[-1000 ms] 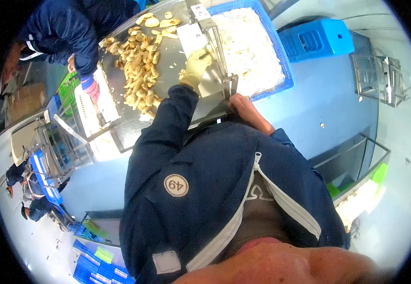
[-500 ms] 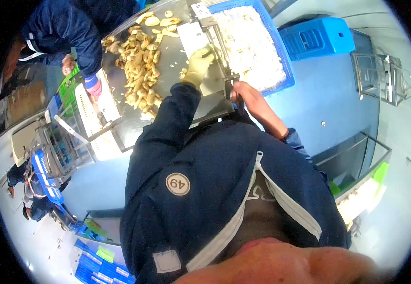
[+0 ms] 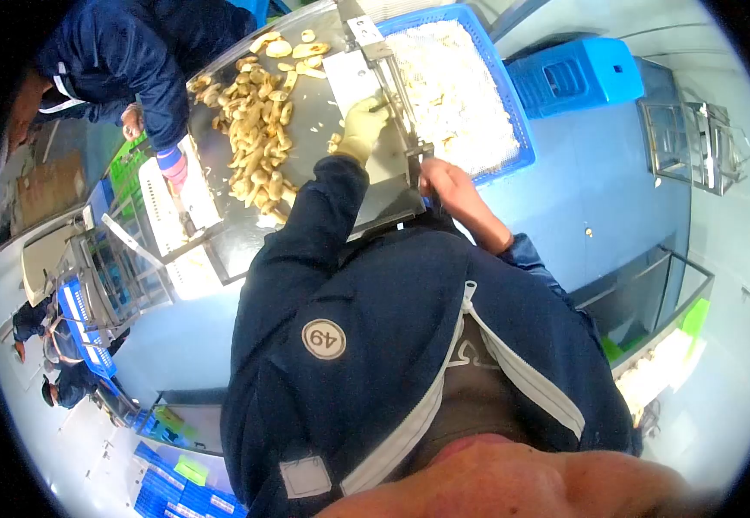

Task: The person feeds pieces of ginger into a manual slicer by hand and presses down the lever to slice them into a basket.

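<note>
My left hand [image 3: 363, 126], in a pale yellow glove, is closed at the white plate [image 3: 351, 76] beside the long metal cutter [image 3: 399, 91]; what its fingers press on is too small to make out. My bare right hand [image 3: 451, 188] grips the near end of the cutter, at its handle, which the fingers partly hide. Left of my gloved hand, a heap of brown-and-pale mushroom-like pieces [image 3: 258, 129] lies on the metal table [image 3: 313, 112]. Beyond the cutter, a blue basket [image 3: 526, 142] holds many thin white slices [image 3: 452, 91].
A co-worker's pink-gloved hand [image 3: 174, 171] is at a white board [image 3: 200, 194] on the table's left side. A blue plastic stool [image 3: 573, 76] stands right of the basket. Metal frames [image 3: 694, 147] are at the far right, and more people [image 3: 68, 380] at the far left.
My right hand first moved up along the cutter's near end with the handle, then came back down slightly. My gloved left hand stays in nearly the same place. The co-worker's arm shifted slightly.
</note>
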The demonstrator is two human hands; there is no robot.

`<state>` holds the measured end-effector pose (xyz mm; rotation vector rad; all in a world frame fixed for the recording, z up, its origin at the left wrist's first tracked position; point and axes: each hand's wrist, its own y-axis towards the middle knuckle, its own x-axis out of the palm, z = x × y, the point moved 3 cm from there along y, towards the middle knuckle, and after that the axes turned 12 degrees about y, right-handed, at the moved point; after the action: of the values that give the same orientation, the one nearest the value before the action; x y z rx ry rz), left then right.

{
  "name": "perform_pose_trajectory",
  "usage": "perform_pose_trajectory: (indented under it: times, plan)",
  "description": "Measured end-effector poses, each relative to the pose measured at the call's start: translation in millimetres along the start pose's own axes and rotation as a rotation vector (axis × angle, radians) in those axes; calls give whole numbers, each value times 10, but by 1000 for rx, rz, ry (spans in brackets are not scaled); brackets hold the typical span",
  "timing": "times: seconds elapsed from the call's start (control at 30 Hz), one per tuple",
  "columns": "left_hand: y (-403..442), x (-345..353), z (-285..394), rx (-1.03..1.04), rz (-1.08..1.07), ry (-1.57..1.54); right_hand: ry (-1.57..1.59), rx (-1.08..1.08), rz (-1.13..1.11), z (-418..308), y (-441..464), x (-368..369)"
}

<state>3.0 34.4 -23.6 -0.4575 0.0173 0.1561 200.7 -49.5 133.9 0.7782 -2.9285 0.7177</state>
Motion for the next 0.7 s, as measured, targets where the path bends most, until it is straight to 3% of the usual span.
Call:
perform_pose_trajectory:
  times: [0.13,0.23,0.4,0.53,0.63,0.7]
  plan:
    - [33,-71,-106,26,-128,-214,-140,-54,-77,790,62,-145]
    - [-55,-47,16,-3,-56,-210,-180,-85,-97,876,112,-130]
    - [62,49,-114,78,122,108,-169,-71,-102,863,91,-152]
    - [16,-1,-42,43,17,67,-162,-89,-82,636,20,-121]
    - [-15,0,43,39,53,110,-77,-60,-9,227,-13,-41]
    - [28,-4,-26,83,79,276,-66,-34,21,-160,1,9]
